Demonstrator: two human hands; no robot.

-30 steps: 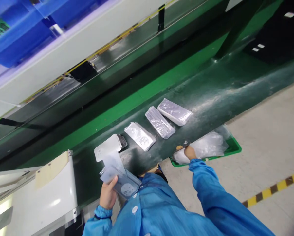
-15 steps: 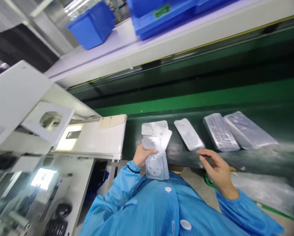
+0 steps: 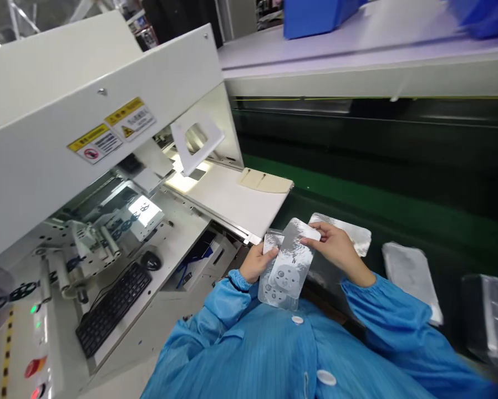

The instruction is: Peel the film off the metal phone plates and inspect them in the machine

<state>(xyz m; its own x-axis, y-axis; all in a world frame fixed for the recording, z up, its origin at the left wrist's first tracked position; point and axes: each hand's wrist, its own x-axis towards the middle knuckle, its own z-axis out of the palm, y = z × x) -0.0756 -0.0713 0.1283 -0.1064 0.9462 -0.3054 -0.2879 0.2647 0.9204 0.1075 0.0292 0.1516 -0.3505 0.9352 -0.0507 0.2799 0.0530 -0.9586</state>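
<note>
Now we hold a stack of clear packaged cases [image 3: 285, 271] above our lap, left hand [image 3: 255, 263] gripping its side, right hand [image 3: 336, 246] pinching the top one's upper edge; peeling it off likely needs a steady left-hand grip.

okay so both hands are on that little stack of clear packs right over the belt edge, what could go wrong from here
1. The clear packs are fanned out between the left hand and right hand, each with only a fingertip grip; one could slide out and drop.
2. They sit above the green belt edge, so a dropped pack might land among the wrapped bundles there.
3. The glossy film glares, so a skewed pack may go unnoticed.
</note>
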